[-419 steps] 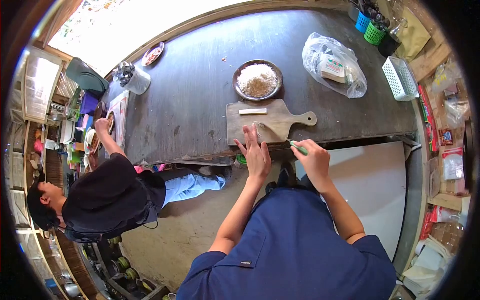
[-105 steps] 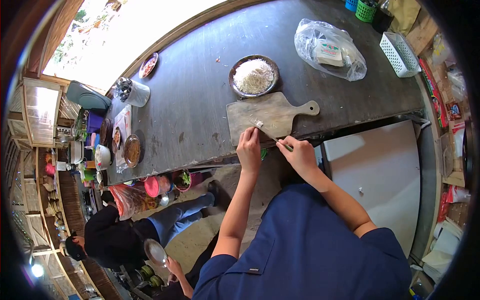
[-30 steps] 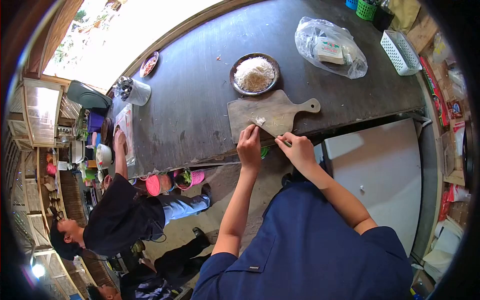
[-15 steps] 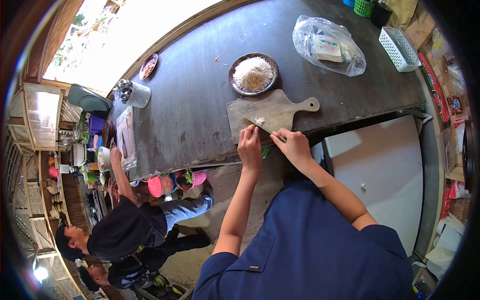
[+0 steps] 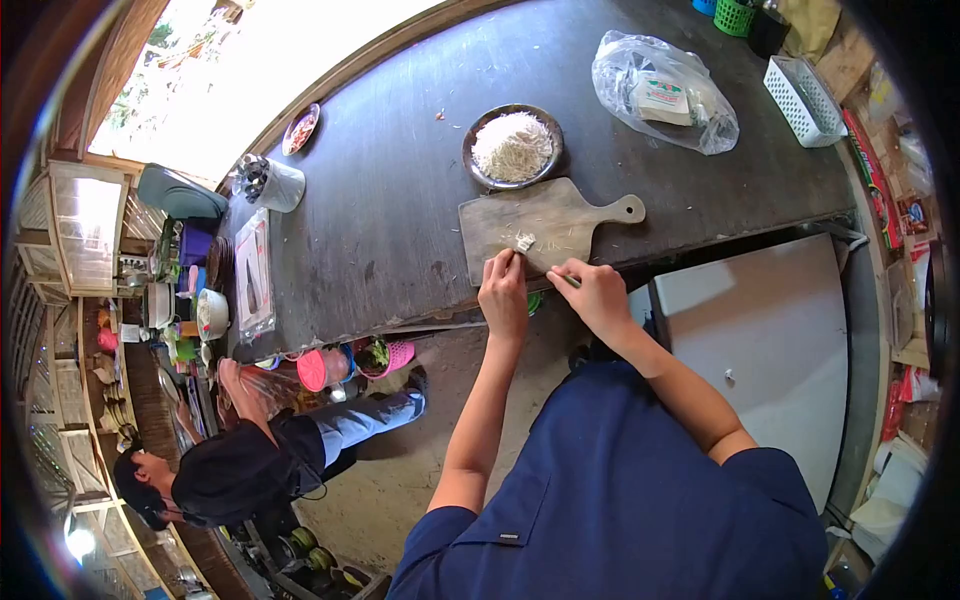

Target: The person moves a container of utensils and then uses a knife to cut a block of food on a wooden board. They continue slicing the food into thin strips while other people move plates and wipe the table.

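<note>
My right hand (image 5: 598, 298) is closed round the handle of a knife (image 5: 566, 279), whose blade slants over the wooden cutting board (image 5: 560, 212) toward my left hand (image 5: 503, 290). The left fingers are pinched together at the board's near edge, beside the blade; whatever they hold is hidden. Just beyond those fingertips lies a small clump of white shreds (image 5: 525, 242), with finer bits scattered around. Behind the board stands a dark round bowl (image 5: 482, 178) heaped with white shreds (image 5: 512, 146).
A clear plastic bag (image 5: 668, 95) and a white basket (image 5: 806, 103) sit on the dark table (image 5: 380, 200) at the right. To the left are a bucket of utensils (image 5: 283, 187) and a small dish (image 5: 301, 130). A white chest (image 5: 750, 350) stands at my right; a co-worker (image 5: 235, 470) is at left.
The knife blade has drawn slightly nearer and the white clump shows more clearly. The co-worker's hand has come away from the white container; a second person is now out of sight.
</note>
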The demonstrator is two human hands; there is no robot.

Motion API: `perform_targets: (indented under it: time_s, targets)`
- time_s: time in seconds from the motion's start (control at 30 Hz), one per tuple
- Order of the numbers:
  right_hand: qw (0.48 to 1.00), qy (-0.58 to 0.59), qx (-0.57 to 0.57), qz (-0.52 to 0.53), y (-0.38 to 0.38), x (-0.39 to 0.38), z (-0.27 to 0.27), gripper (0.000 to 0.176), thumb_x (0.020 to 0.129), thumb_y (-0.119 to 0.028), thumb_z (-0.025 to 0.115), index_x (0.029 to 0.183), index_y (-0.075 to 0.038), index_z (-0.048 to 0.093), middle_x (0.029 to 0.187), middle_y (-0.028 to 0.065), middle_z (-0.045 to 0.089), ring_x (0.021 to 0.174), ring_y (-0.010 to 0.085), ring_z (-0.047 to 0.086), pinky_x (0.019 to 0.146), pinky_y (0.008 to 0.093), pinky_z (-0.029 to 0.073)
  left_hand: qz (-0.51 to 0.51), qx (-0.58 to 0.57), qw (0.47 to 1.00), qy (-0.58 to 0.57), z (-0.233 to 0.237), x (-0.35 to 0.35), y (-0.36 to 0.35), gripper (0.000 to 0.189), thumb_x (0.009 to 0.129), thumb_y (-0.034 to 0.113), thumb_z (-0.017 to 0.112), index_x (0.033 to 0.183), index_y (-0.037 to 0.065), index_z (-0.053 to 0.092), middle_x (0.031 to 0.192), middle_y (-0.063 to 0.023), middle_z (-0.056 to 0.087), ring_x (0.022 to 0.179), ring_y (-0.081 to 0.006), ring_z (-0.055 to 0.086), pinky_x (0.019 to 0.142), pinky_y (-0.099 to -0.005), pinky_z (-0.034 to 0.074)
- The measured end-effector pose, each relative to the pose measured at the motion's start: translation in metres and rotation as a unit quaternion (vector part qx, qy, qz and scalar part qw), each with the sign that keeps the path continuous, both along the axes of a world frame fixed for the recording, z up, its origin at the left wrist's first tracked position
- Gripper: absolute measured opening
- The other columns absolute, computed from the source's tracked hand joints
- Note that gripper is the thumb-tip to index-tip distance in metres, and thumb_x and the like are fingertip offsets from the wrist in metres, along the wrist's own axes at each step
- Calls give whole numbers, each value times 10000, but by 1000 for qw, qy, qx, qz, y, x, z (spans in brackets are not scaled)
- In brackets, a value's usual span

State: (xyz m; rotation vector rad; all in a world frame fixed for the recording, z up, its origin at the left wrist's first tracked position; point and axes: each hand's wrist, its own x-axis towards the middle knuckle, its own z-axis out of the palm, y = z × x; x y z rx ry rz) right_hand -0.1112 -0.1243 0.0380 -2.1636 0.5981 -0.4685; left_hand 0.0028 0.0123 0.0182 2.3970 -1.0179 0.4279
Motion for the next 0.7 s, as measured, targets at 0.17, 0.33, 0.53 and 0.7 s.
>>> perform_targets:
  time_s: [0.17, 0.33, 0.53, 0.7]
  targets:
    - [1000, -4, 19, -3, 1, -11, -7, 247, 944, -357, 796, 960, -111, 799, 806, 140, 761, 733, 371, 742, 640, 445, 575, 3, -8, 1000, 2, 1, -4, -1, 172, 941, 40, 694, 1103, -4, 733, 1153, -71, 689, 1052, -291, 675, 848, -411, 581]
    - [1000, -6, -6, -3, 2, 7, -4, 216, 950, -336, 788, 945, -120, 793, 783, 151, 750, 715, 362, 741, 639, 441, 581, 0, -10, 1000, 2, 1, -1, 0, 177, 938, 34, 693, 1106, 0, 738, 1142, -70, 697, 1049, -289, 679, 854, -404, 584]
    - [1000, 6, 10, 4, 1, -13, -8, 218, 948, -335, 789, 942, -117, 795, 782, 152, 750, 720, 367, 741, 643, 442, 580, 9, -14, 1000, 5, -2, -5, -1, 167, 947, 38, 690, 1103, 0, 738, 1150, -69, 702, 1059, -283, 681, 864, -404, 585]
    - [1000, -15, 6, -8, 2, 8, -4, 209, 959, -338, 773, 935, -131, 789, 750, 161, 740, 731, 374, 743, 657, 459, 585, 12, -20, 1000, 9, 0, -5, -2, 161, 936, 33, 714, 1085, -12, 753, 1142, -66, 706, 1043, -290, 682, 846, -415, 578]
